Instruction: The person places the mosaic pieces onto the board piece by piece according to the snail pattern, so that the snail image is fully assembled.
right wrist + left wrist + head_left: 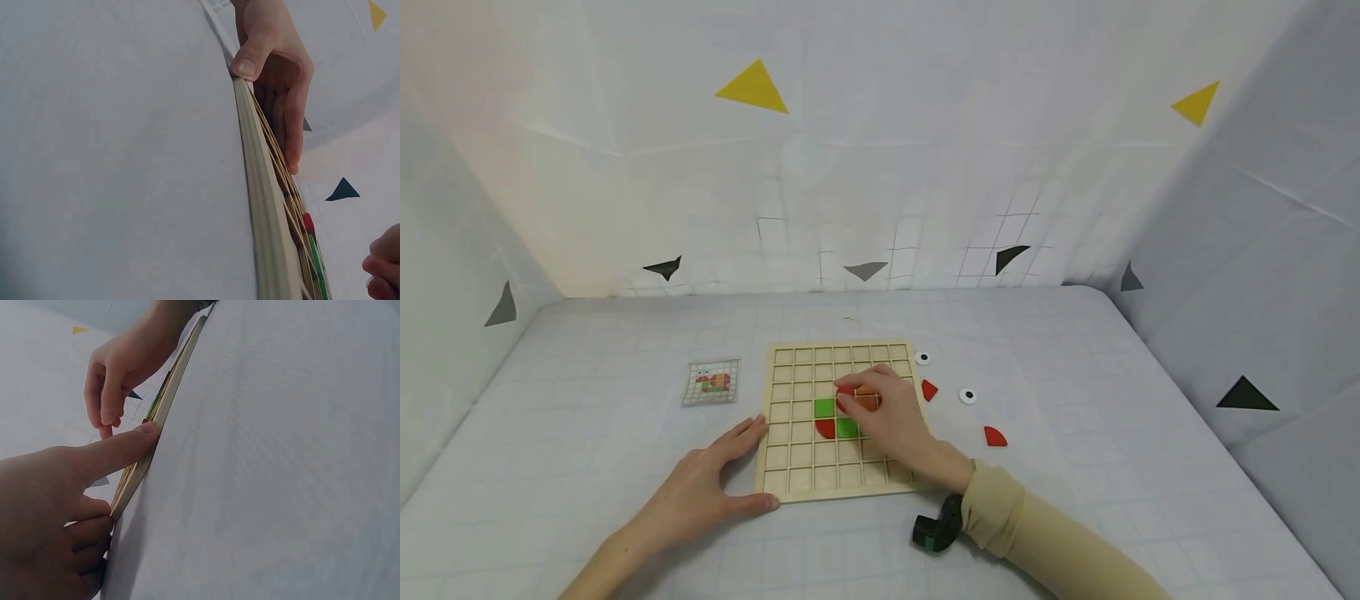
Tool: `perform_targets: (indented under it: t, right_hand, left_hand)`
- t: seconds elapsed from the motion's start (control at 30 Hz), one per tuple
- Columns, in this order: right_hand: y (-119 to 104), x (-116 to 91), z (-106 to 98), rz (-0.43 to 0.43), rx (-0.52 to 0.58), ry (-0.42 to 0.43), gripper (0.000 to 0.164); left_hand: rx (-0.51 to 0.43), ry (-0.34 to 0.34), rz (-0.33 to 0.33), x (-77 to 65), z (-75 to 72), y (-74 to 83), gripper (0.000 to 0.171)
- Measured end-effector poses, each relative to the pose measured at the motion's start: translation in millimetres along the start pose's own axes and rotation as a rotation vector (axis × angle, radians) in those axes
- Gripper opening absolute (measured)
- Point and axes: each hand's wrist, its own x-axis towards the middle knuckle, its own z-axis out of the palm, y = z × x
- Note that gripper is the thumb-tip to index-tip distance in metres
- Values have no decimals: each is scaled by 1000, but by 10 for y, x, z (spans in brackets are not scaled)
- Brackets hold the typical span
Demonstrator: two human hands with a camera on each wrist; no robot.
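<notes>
A wooden grid board point(808, 477) lies on the table. My left hand point(700, 483) rests at its left side, fingertips at the left edge and thumb at the near-left corner, with fingers spread. My right hand point(895, 421) is over the board, its thumb and index finger pinching a red tile point(842, 390). Beneath that hand sits a brown-orange round shape point(868, 400), partly hidden. Also on the board are a green square tile point(824, 408), a second green tile point(847, 428) and a red rounded tile point(825, 428).
Left of the board lies a small picture card point(711, 382) with a coloured grid design. To the right are two eye discs point(923, 357) and two loose red pieces point(996, 436). A black strap-like device point(938, 527) is by the right wrist.
</notes>
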Motion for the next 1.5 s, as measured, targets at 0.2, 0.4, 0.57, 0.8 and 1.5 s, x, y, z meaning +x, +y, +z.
perform_targets:
  t: [0.2, 0.4, 0.57, 0.8, 1.5]
  right_hand:
    - [61, -20, -208, 62, -14, -30, 19]
    - [221, -97, -536, 112, -51, -29, 22]
    - [341, -162, -805, 130, -106, 21, 23]
    - [473, -292, -1026, 230, -199, 11, 23]
    - [726, -387, -1005, 37, -254, -107, 30]
  left_hand:
    - [8, -1, -3, 12, 1, 16, 100]
    - [14, 13, 8, 2, 4, 12, 100]
    - [14, 18, 13, -7, 0, 6, 100]
    - [10, -1, -3, -15, -1, 3, 101]
    - [14, 16, 5, -8, -7, 27, 100]
